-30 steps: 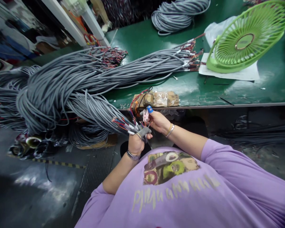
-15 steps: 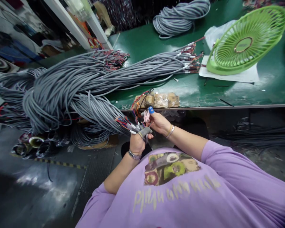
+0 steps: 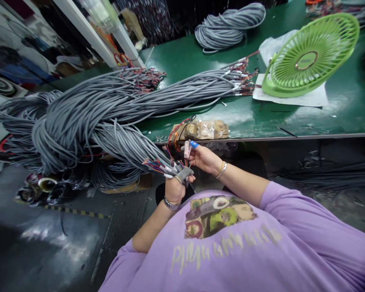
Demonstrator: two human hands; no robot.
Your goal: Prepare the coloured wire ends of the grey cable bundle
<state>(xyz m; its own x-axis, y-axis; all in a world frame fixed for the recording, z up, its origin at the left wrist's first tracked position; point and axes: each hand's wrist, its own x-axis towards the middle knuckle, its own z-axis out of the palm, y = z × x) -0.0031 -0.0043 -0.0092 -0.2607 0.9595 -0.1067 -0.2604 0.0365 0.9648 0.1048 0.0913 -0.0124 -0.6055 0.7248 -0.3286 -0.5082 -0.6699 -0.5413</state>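
Observation:
My left hand (image 3: 174,189), with a grey cover on its thumb, is closed around the ends of grey cables (image 3: 130,144) just off the table's front edge. Thin coloured wires (image 3: 155,164) and white sleeves stick out of these ends. My right hand (image 3: 207,159) is closed beside it, a blue wrap around its thumb. Between its thumb and fingers is a small pale pink clip-like piece (image 3: 187,149), whose exact kind I cannot make out. A few thin wires stand between the two hands, close to the right fingertips.
A thick heap of grey cables (image 3: 67,117) hangs over the left table edge. A wooden block (image 3: 213,129) with tape and wires lies at the front edge of the green table (image 3: 243,121). Behind stand a green fan (image 3: 310,56) and a coiled cable (image 3: 228,26).
The pink piece has turned more upright in my right hand, and the right thumb now lies flatter. My left hand keeps its grip on the cables. The view has shifted slightly.

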